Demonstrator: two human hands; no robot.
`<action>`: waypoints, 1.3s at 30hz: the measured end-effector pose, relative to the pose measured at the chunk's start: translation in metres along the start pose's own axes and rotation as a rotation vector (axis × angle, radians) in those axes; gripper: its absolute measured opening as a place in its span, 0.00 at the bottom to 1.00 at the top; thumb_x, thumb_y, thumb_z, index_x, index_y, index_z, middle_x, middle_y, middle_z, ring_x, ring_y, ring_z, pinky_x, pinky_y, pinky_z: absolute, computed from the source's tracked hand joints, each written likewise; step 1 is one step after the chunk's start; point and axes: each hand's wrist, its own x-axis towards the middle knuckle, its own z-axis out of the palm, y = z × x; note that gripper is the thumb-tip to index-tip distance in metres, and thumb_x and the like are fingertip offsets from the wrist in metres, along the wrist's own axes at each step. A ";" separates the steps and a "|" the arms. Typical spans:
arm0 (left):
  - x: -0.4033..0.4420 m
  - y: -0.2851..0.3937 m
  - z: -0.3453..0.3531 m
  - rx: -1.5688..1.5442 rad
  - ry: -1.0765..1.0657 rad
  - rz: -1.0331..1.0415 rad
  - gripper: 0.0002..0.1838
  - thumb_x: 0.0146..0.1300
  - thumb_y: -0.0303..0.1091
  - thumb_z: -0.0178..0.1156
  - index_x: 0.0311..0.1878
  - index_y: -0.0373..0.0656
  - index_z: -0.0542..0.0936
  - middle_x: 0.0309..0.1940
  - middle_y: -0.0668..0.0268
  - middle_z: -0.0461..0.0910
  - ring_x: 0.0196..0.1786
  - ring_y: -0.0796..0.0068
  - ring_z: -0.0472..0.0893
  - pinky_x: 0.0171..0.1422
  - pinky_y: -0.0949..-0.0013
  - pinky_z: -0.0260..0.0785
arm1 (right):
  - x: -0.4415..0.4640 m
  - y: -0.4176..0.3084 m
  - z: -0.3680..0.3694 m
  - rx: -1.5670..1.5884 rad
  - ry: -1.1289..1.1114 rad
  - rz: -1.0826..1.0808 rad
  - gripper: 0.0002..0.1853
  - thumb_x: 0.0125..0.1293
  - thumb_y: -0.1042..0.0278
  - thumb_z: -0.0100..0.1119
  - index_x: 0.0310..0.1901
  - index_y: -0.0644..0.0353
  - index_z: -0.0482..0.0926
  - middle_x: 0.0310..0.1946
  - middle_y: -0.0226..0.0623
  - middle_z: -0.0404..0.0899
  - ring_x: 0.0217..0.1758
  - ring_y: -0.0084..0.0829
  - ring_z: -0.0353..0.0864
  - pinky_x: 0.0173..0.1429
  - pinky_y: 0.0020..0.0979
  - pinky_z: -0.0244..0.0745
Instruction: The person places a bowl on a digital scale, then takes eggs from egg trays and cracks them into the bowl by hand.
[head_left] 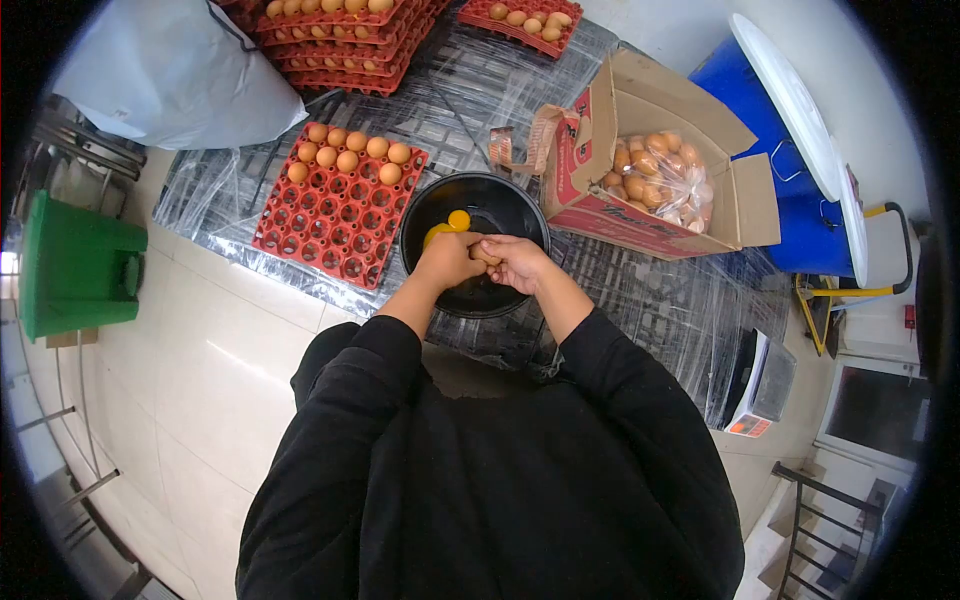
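Observation:
Over a black bowl (pixel 540 222), my left hand (pixel 450 262) and my right hand (pixel 515 264) meet, their fingers closed around a brown egg (pixel 486 256). Most of its shell is hidden, so I cannot tell whether it is cracked. Egg yolks (pixel 459 220) lie in the bowl beside my left fingers, partly covered by that hand. To the left of the bowl, a red egg tray (pixel 325 215) has several brown eggs (pixel 347 161) in its far rows and bare cups nearer me.
A cardboard box (pixel 625 225) holding a clear bag of brown eggs (pixel 660 175) stands right of the bowl. Stacked egg trays (pixel 345 65) and a grey bag (pixel 180 80) are at the back left. A scale-like device (pixel 762 385) sits at the right edge. Blue barrels (pixel 805 210) stand beyond.

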 end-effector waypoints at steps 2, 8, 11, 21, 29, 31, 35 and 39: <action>0.000 -0.003 0.000 -0.030 0.000 -0.006 0.22 0.39 0.39 0.65 0.42 0.46 0.80 0.31 0.53 0.79 0.37 0.57 0.79 0.45 0.64 0.70 | 0.003 0.000 -0.002 -0.006 -0.007 0.004 0.16 0.62 0.63 0.55 0.50 0.58 0.72 0.30 0.26 0.74 0.26 0.18 0.69 0.30 0.19 0.68; 0.004 -0.015 0.000 0.113 -0.093 0.004 0.21 0.41 0.39 0.65 0.43 0.49 0.80 0.32 0.56 0.80 0.37 0.58 0.79 0.45 0.64 0.71 | 0.009 -0.003 -0.006 -0.229 0.036 0.002 0.19 0.58 0.63 0.59 0.51 0.58 0.72 0.28 0.28 0.74 0.23 0.19 0.69 0.27 0.21 0.68; 0.004 -0.015 -0.001 0.161 -0.140 0.012 0.21 0.41 0.37 0.64 0.43 0.49 0.80 0.32 0.57 0.80 0.37 0.58 0.79 0.46 0.64 0.70 | 0.009 -0.009 -0.003 -0.564 0.115 -0.014 0.23 0.54 0.61 0.63 0.50 0.61 0.73 0.26 0.29 0.73 0.20 0.20 0.68 0.24 0.22 0.67; 0.013 0.010 -0.046 -0.096 -0.132 -0.072 0.23 0.44 0.34 0.62 0.49 0.44 0.77 0.38 0.56 0.80 0.40 0.64 0.80 0.46 0.67 0.71 | -0.014 -0.044 0.029 -0.490 0.132 -0.112 0.23 0.50 0.63 0.66 0.48 0.59 0.73 0.25 0.28 0.74 0.19 0.16 0.69 0.21 0.18 0.65; 0.028 -0.051 -0.145 -0.271 0.646 -0.356 0.22 0.48 0.35 0.62 0.48 0.38 0.77 0.40 0.57 0.80 0.43 0.67 0.79 0.49 0.69 0.69 | -0.157 -0.142 0.027 -0.397 0.641 -1.069 0.22 0.49 0.69 0.66 0.48 0.58 0.73 0.35 0.32 0.76 0.28 0.17 0.74 0.27 0.17 0.71; 0.031 -0.102 -0.146 0.016 0.735 -0.422 0.22 0.47 0.36 0.63 0.48 0.39 0.76 0.42 0.55 0.79 0.45 0.62 0.78 0.50 0.66 0.69 | -0.161 -0.168 -0.014 -0.413 0.873 -1.205 0.25 0.50 0.68 0.65 0.51 0.59 0.72 0.37 0.37 0.76 0.34 0.22 0.76 0.36 0.21 0.72; 0.049 -0.147 -0.130 0.511 0.732 -0.349 0.26 0.46 0.37 0.63 0.51 0.41 0.74 0.50 0.53 0.73 0.49 0.52 0.74 0.52 0.59 0.68 | -0.153 -0.191 -0.063 -0.940 1.237 -0.790 0.31 0.52 0.62 0.64 0.57 0.61 0.67 0.40 0.42 0.76 0.37 0.26 0.75 0.40 0.25 0.70; 0.074 -0.149 -0.127 0.491 0.552 -0.474 0.27 0.47 0.36 0.62 0.55 0.48 0.71 0.56 0.56 0.66 0.49 0.52 0.73 0.53 0.58 0.68 | -0.151 -0.156 -0.080 -0.908 1.237 -1.019 0.30 0.52 0.59 0.63 0.56 0.61 0.69 0.44 0.40 0.73 0.34 0.25 0.70 0.39 0.25 0.69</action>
